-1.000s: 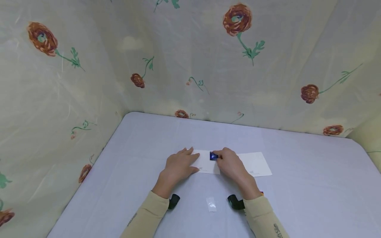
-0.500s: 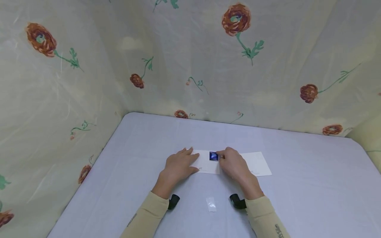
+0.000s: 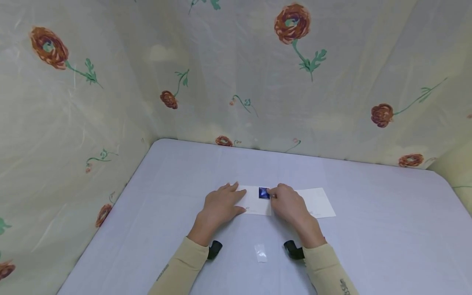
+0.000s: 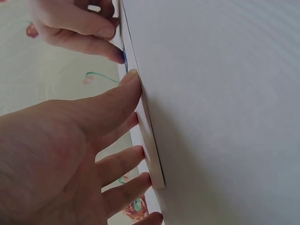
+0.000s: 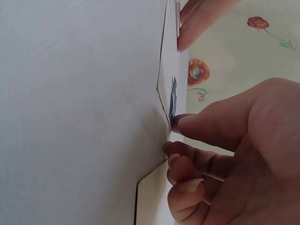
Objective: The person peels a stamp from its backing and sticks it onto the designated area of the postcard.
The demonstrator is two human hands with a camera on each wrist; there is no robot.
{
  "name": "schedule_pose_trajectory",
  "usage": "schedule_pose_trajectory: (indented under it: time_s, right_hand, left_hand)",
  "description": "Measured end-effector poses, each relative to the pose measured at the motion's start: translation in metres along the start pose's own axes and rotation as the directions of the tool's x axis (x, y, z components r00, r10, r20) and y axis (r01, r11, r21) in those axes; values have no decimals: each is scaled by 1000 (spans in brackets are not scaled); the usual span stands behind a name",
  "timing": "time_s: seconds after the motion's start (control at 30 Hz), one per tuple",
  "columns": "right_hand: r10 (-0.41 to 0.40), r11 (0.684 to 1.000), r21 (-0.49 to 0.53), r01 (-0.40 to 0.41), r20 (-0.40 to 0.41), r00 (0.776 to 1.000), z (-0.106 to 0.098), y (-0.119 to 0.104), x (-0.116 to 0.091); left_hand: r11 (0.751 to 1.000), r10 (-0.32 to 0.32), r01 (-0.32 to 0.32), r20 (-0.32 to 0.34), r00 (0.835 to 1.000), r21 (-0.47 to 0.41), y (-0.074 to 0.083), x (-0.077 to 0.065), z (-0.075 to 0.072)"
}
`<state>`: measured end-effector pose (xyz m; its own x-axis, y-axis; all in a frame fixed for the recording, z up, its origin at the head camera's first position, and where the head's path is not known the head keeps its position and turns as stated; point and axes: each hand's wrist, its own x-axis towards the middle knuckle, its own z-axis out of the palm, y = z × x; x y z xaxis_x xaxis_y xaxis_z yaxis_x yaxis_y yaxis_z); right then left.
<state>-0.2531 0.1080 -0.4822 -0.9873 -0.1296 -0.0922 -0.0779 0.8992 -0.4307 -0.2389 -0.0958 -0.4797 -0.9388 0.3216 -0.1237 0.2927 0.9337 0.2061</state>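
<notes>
Right hand (image 3: 290, 203) curled, pinching edge of thin glossy blue square (image 3: 263, 193) at right end of white rectangular paper card (image 3: 254, 205). Left hand (image 3: 221, 203) spread on card's left end. Square could crease or skew if pinch twists or card slips.

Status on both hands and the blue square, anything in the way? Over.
Left hand rests on left card. Right hand pinches blue square by its right edge. Square on left card. No obstruction seen.
</notes>
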Motion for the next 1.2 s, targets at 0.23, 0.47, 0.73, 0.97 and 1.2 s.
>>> schedule_pose_trajectory:
  time_s: [0.23, 0.47, 0.73, 0.97, 1.2]
  right_hand:
    - [-22, 999, -48, 22, 4, 1000, -2, -2, -4]
    - [-19, 998, -63, 20, 24, 1000, -5, -4, -8]
    - [-9, 998, -68, 16, 114, 993, -11, -6, -12]
    - [-7, 998, -64, 17, 161, 987, -15, -6, -14]
    - [-24, 997, -68, 38, 203, 979, -22, -5, -18]
  left_hand:
    - [1000, -3, 3, 0, 1000, 6, -1, 1, 1]
    - [1000, -17, 17, -2, 1000, -9, 1, -1, 0]
    - [1000, -28, 28, 0, 1000, 3, 2, 0, 0]
    - [1000, -26, 26, 5, 1000, 5, 2, 0, 1]
    - [999, -29, 29, 14, 999, 18, 2, 1, 1]
